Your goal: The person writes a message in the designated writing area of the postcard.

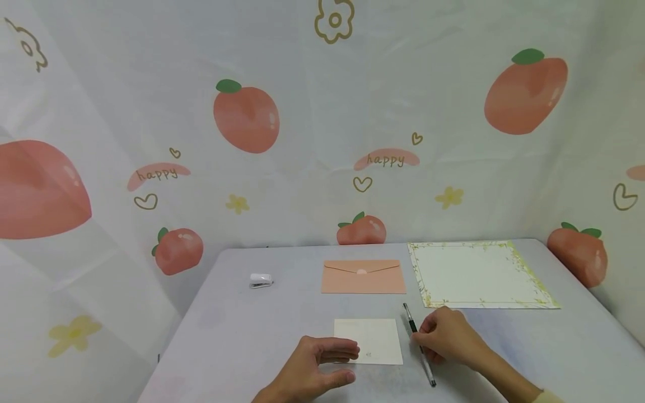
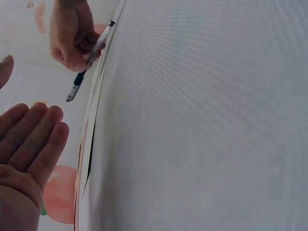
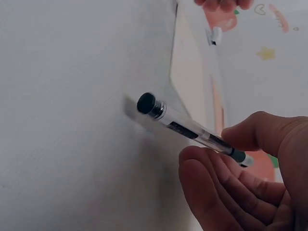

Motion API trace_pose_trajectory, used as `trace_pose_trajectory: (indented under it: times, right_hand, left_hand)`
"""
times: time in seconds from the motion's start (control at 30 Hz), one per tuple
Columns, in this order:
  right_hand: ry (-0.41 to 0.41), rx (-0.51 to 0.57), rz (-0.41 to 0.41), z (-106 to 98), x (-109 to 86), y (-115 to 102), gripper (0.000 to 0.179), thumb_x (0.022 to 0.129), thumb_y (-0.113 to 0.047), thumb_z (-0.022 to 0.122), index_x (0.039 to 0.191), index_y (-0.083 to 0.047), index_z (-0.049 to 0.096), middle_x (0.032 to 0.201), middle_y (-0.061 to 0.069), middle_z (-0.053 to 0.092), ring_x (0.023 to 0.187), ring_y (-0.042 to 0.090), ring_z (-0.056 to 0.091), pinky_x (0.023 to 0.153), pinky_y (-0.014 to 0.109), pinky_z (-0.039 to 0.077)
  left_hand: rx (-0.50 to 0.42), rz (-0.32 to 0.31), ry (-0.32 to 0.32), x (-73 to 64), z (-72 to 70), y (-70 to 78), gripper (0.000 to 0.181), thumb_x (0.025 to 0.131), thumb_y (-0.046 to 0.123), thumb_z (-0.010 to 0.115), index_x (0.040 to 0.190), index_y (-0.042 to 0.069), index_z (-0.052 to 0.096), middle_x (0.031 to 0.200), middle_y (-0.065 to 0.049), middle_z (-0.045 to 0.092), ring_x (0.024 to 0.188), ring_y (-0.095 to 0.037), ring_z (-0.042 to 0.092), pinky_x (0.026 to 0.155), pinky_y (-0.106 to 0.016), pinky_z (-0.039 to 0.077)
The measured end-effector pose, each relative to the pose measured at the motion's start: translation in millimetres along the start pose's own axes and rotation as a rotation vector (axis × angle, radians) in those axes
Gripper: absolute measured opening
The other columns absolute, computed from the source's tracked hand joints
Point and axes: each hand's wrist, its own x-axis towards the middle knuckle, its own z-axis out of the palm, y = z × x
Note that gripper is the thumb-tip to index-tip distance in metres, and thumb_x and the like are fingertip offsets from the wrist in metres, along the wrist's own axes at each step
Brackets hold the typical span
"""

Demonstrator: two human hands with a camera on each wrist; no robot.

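Note:
My right hand (image 1: pixel 450 338) pinches a clear-barrelled pen (image 1: pixel 427 366) with a dark grip between thumb and fingers, just right of a small cream card (image 1: pixel 375 340). Seen in the right wrist view, the dark end of the pen (image 3: pixel 178 126) points away from the hand, and its other end passes behind the thumb. My left hand (image 1: pixel 319 364) is at the card's left side with its fingers straight, over the card's lower left corner. Whether those fingers touch the card I cannot tell. In the left wrist view its palm (image 2: pixel 24 159) shows nothing held.
Beyond the card lies a peach-coloured envelope (image 1: pixel 363 282). A large sheet with a yellow floral border (image 1: pixel 468 277) lies at the back right of the table. A small white stapler-like object (image 1: pixel 261 280) sits at the back left. A printed curtain (image 1: pixel 302 184) hangs behind the table.

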Motion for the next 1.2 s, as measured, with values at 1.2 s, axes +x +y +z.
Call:
trace_pose_trajectory:
  times: [1.2]
  right_hand:
    - [-0.029, 0.079, -0.692, -6, -38.0, -43, 0.021, 0.091, -0.005, 0.085, 0.099, -0.024, 0.079, 0.088, -0.017, 0.074, 0.075, -0.005, 0.067, 0.063, 0.023, 0.060]
  left_hand:
    - [-0.044, 0.004, 0.020, 15.8, 15.0, 24.7, 0.039, 0.101, 0.005, 0.078, 0.139, -0.001, 0.071, 0.126, -0.022, 0.079, 0.113, -0.036, 0.080, 0.099, -0.029, 0.064]
